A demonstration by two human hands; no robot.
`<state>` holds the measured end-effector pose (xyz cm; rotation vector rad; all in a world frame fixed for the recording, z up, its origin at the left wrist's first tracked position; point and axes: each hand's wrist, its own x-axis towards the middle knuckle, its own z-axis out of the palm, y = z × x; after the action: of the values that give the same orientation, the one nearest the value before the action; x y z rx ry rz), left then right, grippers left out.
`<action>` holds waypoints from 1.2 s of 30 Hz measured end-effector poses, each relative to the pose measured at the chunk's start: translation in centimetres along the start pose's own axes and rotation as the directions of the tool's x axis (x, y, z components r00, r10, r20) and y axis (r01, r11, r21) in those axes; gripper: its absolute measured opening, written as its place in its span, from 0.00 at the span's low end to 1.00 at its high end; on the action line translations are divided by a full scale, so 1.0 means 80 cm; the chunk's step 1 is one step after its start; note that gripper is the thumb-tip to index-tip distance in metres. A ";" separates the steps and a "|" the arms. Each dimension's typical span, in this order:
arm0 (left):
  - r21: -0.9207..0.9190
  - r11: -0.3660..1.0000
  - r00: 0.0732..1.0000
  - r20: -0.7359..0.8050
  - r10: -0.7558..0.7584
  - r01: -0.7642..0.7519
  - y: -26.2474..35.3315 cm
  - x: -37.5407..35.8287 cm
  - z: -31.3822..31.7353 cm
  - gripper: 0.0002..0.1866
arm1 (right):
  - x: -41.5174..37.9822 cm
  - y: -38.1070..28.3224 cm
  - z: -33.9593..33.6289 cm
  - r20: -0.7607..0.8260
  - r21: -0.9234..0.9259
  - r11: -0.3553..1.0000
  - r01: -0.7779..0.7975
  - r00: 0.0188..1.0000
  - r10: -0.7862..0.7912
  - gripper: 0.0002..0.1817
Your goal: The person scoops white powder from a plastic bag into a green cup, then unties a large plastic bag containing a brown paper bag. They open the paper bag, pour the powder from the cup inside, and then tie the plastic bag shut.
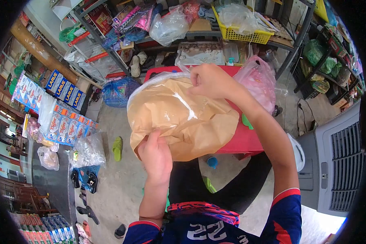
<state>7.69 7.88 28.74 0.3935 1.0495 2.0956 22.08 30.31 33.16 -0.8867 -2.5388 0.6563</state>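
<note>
A large, crumpled brown paper bag [207, 138] lies over a red table [240, 140] in front of my knees. White plastic shows along its far rim, and white smears mark the paper near its middle. My left hand [156, 154] pinches the near left edge, thumb on top and fingers tucked under the paper. At the far side, my right hand [209, 81] is closed in a fist over the rim, with a bit of plastic sticking out beside it. A pink plastic bag [256, 83] sits on the table's right end.
Behind the table stands a metal shelf with a yellow basket [248, 36] and plastic bags. Beer cartons [67, 124] are stacked at left, near a green slipper [117, 149] on the floor. An air cooler [337, 162] stands at right.
</note>
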 end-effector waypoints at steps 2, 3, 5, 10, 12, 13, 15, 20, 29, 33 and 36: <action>-0.007 1.000 1.000 0.012 0.009 -0.008 0.002 -0.001 0.001 0.26 | 0.021 0.010 0.019 -0.061 -0.021 1.000 0.019 0.998 -0.020 0.19; -0.019 1.000 1.000 0.026 0.011 -0.010 0.004 -0.001 0.001 0.26 | 0.029 0.008 0.020 -0.093 -0.032 0.999 0.030 0.995 -0.033 0.20; -0.041 0.999 0.999 0.047 0.015 -0.013 0.008 -0.001 0.001 0.25 | 0.037 0.008 0.015 0.047 -0.016 1.000 0.016 0.999 -0.016 0.21; -0.046 0.999 1.000 0.002 -0.019 0.019 0.015 0.000 -0.001 0.22 | 0.046 0.015 0.021 0.116 0.065 0.994 0.084 0.989 -0.092 0.20; 0.003 0.999 0.999 -0.024 -0.040 0.040 0.022 -0.001 0.003 0.21 | 0.044 0.011 0.020 0.119 0.002 0.997 0.077 0.990 -0.076 0.18; 0.047 0.998 0.998 -0.043 -0.050 0.052 0.026 -0.002 0.006 0.21 | 0.046 0.012 0.021 0.129 0.018 0.996 0.092 0.987 -0.094 0.17; 0.071 0.996 0.997 -0.050 -0.054 0.057 0.025 -0.001 0.003 0.21 | 0.053 0.017 0.023 0.147 0.050 0.991 0.126 0.980 -0.132 0.15; -0.014 1.000 1.000 -0.024 0.010 -0.010 0.009 0.014 -0.013 0.22 | 0.062 0.019 0.023 -0.001 0.070 0.984 0.165 0.986 -0.165 0.12; -0.121 0.992 0.997 0.079 -0.019 0.028 0.040 -0.008 -0.002 0.24 | 0.044 0.007 0.044 -0.276 0.000 0.945 0.327 0.908 -0.314 0.05; -0.128 0.989 0.953 0.300 -0.036 0.078 0.063 -0.046 -0.002 0.36 | 0.043 0.007 0.050 -0.312 -0.033 0.938 0.345 0.888 -0.338 0.04; -0.001 0.992 0.907 0.406 -0.113 0.124 0.089 -0.077 -0.008 0.43 | 0.044 0.004 0.051 -0.318 -0.070 0.941 0.331 0.887 -0.336 0.05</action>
<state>8.00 0.26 34.27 0.7003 0.7760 1.8124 17.73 31.62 30.29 -0.4896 -2.3132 0.3507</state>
